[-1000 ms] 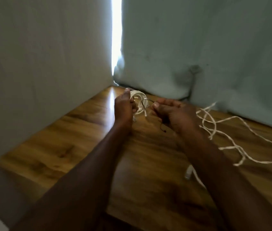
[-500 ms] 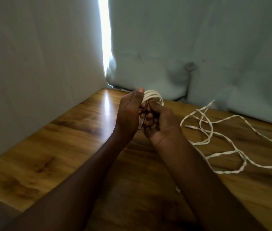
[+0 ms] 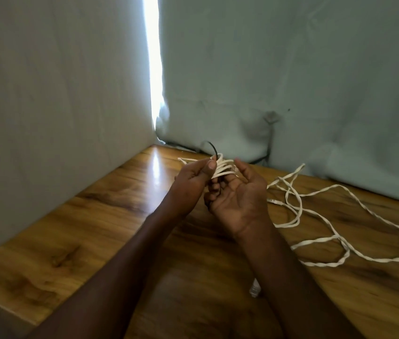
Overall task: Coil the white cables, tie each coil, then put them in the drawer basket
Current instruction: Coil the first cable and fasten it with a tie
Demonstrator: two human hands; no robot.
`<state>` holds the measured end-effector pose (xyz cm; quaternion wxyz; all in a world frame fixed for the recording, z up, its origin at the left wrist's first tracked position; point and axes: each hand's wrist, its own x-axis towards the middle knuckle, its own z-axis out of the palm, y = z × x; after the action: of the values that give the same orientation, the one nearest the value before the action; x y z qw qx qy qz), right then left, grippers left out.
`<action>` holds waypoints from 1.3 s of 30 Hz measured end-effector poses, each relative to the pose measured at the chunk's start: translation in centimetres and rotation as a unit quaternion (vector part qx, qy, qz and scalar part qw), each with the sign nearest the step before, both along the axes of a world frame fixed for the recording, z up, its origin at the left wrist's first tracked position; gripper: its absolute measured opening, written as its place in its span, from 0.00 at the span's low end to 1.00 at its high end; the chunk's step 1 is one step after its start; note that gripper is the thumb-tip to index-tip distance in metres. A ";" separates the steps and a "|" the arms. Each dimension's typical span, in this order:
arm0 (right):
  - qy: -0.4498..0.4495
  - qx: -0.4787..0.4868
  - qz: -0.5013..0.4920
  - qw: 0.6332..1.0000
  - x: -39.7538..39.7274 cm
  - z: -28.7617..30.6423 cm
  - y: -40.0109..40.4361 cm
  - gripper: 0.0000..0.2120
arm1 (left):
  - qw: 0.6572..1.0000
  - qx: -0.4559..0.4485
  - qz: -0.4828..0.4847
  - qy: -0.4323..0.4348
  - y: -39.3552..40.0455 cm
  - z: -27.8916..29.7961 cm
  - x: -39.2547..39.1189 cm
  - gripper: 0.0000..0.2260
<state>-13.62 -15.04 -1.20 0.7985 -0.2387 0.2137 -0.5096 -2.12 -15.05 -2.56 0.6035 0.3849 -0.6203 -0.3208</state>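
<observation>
A small coil of white cable is held up above the wooden table, between both hands. My left hand pinches the coil with thumb on top. A thin black tie curves up from the coil behind that thumb and hangs down in front of my right palm. My right hand faces palm up under the coil, its fingers curled round the strands. A second white cable lies loose and tangled on the table to the right, its plug near my right wrist.
Pale cloth walls close the table at the back and left, with a bright gap at the corner. Another white plug lies beside my right forearm. A dark cord runs along the back wall.
My right hand has turned palm up under the coil. The black tie now sticks up above the coil. The view has shifted slightly.
</observation>
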 end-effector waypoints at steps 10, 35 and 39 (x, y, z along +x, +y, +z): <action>0.061 0.003 -0.009 0.998 2.0 -0.5 0.3 0.09 | 0.992 0.069 0.079 0.064 -0.6 -0.3 -0.2 0.19; 0.484 -0.466 -0.397 0.625 2.9 -0.5 2.6 0.08 | 0.947 -0.019 0.286 0.145 -2.9 -1.1 4.4 0.15; 0.404 -0.487 -0.409 0.657 2.2 -0.2 2.4 0.07 | 0.949 -0.001 0.275 0.155 -3.2 -1.3 4.4 0.16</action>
<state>-11.39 -12.63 -1.35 0.1131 -0.6645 0.3124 -0.6694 2.27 -18.25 -3.81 0.7574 0.4853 -0.3898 -0.1975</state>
